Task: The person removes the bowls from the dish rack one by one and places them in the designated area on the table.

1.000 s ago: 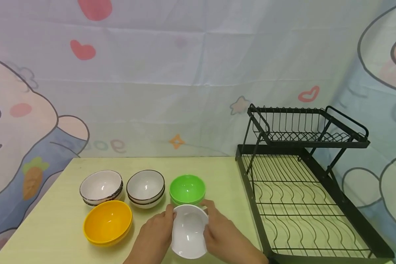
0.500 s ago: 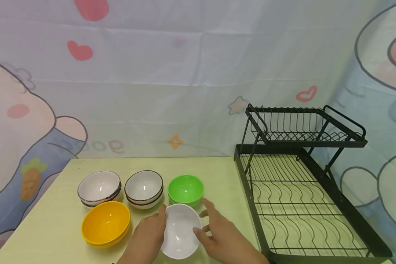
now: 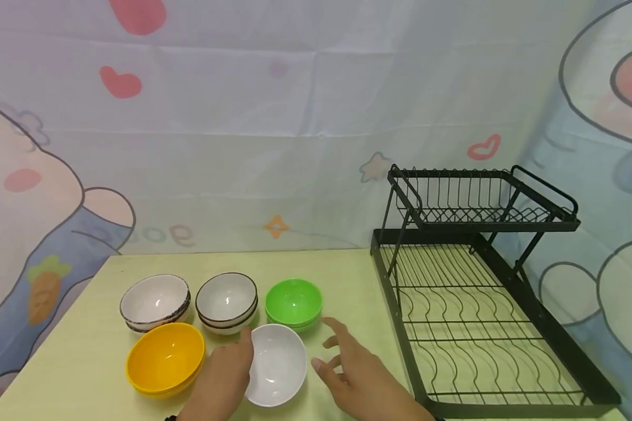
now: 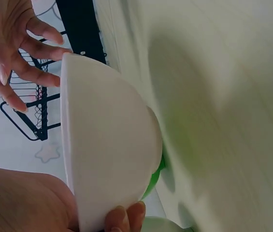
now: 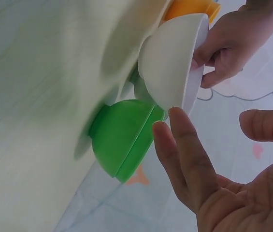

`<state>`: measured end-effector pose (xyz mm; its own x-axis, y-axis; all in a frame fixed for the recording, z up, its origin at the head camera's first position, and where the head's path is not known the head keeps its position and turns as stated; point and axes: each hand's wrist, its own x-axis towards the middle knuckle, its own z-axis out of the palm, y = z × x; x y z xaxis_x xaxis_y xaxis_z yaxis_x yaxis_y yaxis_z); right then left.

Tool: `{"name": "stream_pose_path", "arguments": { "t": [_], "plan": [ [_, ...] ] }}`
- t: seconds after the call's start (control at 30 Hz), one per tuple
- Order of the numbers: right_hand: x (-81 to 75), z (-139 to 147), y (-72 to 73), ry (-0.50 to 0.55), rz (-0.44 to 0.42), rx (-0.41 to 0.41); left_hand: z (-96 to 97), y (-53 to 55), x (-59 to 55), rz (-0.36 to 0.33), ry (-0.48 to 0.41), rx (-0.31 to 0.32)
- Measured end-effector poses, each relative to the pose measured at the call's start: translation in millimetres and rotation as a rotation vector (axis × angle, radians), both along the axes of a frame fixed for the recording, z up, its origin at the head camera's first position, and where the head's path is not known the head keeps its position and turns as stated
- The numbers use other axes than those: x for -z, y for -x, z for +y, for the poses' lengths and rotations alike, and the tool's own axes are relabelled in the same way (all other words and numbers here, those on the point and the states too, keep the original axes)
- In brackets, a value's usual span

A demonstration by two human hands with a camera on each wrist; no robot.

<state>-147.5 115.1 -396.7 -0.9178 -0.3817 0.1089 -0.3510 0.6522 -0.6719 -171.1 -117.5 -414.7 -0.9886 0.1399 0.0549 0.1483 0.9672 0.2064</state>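
A plain white bowl (image 3: 276,365) is in my left hand (image 3: 223,371), which grips its left side. In the left wrist view, fingertips (image 4: 124,218) press the outside of the bowl (image 4: 109,140), which hangs over the table with a shadow beside it. My right hand (image 3: 355,374) is off the bowl, to its right, with fingers spread and loosely bent and nothing held. A stack of green bowls (image 3: 294,303) stands just behind the white bowl. Left of my left hand is a stack of yellow bowls (image 3: 165,359).
Two stacks of dark-rimmed white bowls (image 3: 155,301) stand at the back left; the nearer one to the green bowls (image 3: 226,299) sits mid-table. A black two-tier dish rack (image 3: 484,327) takes up the right side. A printed cloth (image 3: 232,117) hangs behind the table.
My right hand has let go of the white bowl and drawn away to the right. The left hand has carried the bowl left. The view has shifted slightly.
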Motion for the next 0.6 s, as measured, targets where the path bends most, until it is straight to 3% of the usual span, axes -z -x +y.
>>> {"name": "stream_pose_path", "arguments": {
  "t": [0.27, 0.6],
  "plan": [
    [3.3, 5.4, -3.6, -0.020, -0.043, 0.013, -3.2, 2.5, 5.0, -0.047, -0.007, -0.019],
    [9.6, 10.9, -4.4, -0.042, 0.000, 0.025, -8.6, 6.2, 10.2, -0.085, -0.040, -0.035]
  ]
}}
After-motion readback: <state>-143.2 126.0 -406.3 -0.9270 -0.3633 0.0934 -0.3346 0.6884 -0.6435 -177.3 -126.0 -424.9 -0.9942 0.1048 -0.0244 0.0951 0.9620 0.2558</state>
